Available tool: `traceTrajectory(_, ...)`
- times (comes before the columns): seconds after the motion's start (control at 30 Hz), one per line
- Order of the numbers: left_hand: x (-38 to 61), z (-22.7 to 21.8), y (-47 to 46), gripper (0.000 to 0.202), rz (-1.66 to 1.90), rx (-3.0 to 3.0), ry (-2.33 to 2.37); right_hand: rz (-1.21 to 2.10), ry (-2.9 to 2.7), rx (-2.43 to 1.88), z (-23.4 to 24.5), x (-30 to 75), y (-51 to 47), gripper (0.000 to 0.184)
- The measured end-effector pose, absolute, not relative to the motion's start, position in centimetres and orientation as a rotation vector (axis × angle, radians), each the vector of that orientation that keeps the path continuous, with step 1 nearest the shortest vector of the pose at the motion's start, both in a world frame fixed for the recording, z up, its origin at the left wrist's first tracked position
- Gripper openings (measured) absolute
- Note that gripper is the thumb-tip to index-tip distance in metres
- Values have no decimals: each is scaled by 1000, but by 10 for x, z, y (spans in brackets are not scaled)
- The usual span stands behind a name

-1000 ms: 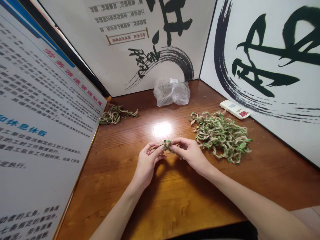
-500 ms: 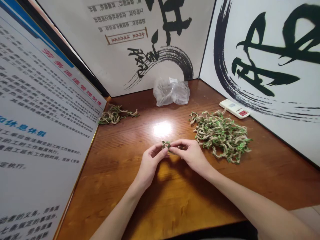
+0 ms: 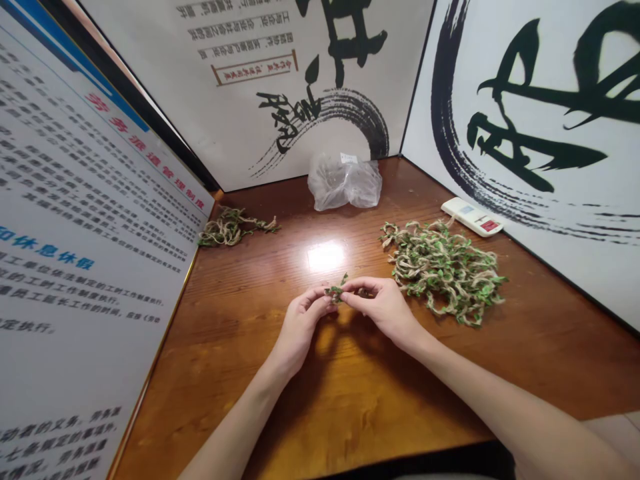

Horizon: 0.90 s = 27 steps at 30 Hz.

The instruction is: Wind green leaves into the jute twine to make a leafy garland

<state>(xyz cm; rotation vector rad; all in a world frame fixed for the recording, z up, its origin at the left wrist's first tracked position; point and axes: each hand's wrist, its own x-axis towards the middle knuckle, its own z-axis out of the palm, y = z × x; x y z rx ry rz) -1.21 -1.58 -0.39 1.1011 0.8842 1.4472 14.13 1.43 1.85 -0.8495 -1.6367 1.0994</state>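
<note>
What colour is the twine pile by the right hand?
The twine pile: tan, flecked green; head view.

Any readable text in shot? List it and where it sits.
"劳务派遣管理制度": red heading on the left notice board.
"和休息休假": blue heading, same board.
Board's body text: too small to quote reliably.
Back panel: brush calligraphy and small print, too blurred to read.
Label on plastic bag: too small.
White device: markings too small.

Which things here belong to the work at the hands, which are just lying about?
In use:
left hand
right hand
short strand of leafy twine, pinched between them
large pile of leafy twine, beside the right hand

Lying about:
smaller clump of leafy twine
clear plastic bag
white handset
</note>
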Motion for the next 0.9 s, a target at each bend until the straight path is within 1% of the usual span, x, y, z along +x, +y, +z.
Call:
traceTrajectory(0.13,-12,-5,-16,27,1499,1134,916,1212,-1592,-859,21,140,13,29)
traceTrajectory(0.27,-12,-3,-15,24,1666,1280,942,1272,-1540,-877,23,140,11,33)
traceTrajectory(0.37,-13,-1,-16,25,1599,1302,976,1266,-1534,-872,23,140,12,32)
traceTrajectory(0.47,-14,0,-17,34,1526,1233,1030,1193,-1569,-845,22,141,14,28)
traceTrajectory(0.53,-16,0,-17,35,1602,1248,1138,1147,-1570,-834,22,141,15,25)
traceTrajectory(0.63,-20,4,-19,28,1797,1365,1348,1135,-1521,-857,21,141,16,25)
traceTrajectory(0.7,-21,6,-20,33,1738,1441,1379,1158,-1473,-884,21,142,16,27)
traceTrajectory(0.77,-21,7,-21,42,1559,1437,1317,1197,-1431,-904,22,142,15,29)
traceTrajectory(0.83,-19,7,-21,42,1435,1359,1238,1244,-1408,-913,22,142,14,32)
traceTrajectory(0.9,-17,6,-20,40,1397,1271,1179,1292,-1405,-906,22,141,14,33)
